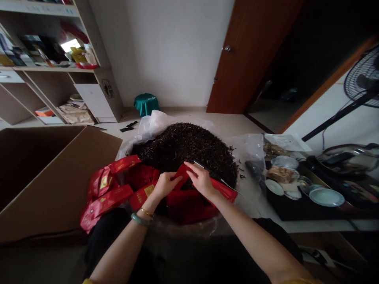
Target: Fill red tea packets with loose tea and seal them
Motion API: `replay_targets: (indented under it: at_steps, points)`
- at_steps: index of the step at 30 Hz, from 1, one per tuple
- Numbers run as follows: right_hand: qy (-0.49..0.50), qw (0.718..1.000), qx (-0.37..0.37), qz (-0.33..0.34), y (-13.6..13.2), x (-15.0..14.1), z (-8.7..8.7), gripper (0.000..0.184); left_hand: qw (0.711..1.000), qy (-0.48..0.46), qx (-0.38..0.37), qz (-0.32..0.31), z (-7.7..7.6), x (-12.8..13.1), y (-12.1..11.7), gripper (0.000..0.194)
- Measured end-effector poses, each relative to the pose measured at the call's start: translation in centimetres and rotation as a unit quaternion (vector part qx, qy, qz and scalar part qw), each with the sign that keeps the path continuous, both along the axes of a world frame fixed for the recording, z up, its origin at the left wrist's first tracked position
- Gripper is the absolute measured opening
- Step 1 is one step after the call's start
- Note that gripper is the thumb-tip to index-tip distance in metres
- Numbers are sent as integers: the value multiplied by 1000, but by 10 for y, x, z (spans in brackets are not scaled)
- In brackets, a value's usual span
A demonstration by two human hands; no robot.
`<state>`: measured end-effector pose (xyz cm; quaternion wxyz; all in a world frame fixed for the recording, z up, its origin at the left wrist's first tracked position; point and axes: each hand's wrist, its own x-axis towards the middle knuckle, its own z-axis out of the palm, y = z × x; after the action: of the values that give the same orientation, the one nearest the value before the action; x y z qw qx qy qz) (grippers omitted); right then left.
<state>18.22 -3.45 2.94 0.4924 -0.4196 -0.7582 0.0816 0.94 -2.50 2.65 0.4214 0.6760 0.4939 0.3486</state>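
My left hand (165,184) and my right hand (202,180) both pinch the top edge of a red foil packet (184,172) held just in front of a big mound of dark loose tea leaves (189,148). The mound lies in a clear plastic bag (156,122). A thin metal tool (213,174) sticks out past my right hand toward the right. Several more red packets (109,193) are piled to the left of my left hand and under both hands.
A large open cardboard box (44,177) stands at the left. A low dark tea table (310,205) with white bowls and plates (325,196) is at the right. Shelves (53,71), a brown door (251,55) and a fan (364,79) stand behind.
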Motion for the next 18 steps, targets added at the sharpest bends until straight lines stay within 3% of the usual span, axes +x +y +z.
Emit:
replay_targets:
  at_steps: [7,12,15,18]
  points:
    - [-106,984,111,-87,-5,-4,-5,48,984,-155,-85,10,-3,16,-10,41]
    - [-155,972,159,-79,-3,-2,-5,45,961,-224,-160,20,-2,20,-16,44]
    - [-167,966,184,-68,-3,-1,-2,30,965,-214,-150,14,-2,19,-16,44]
    - [-153,970,164,-99,-6,-1,4,14,991,-114,-64,10,-5,17,-14,38]
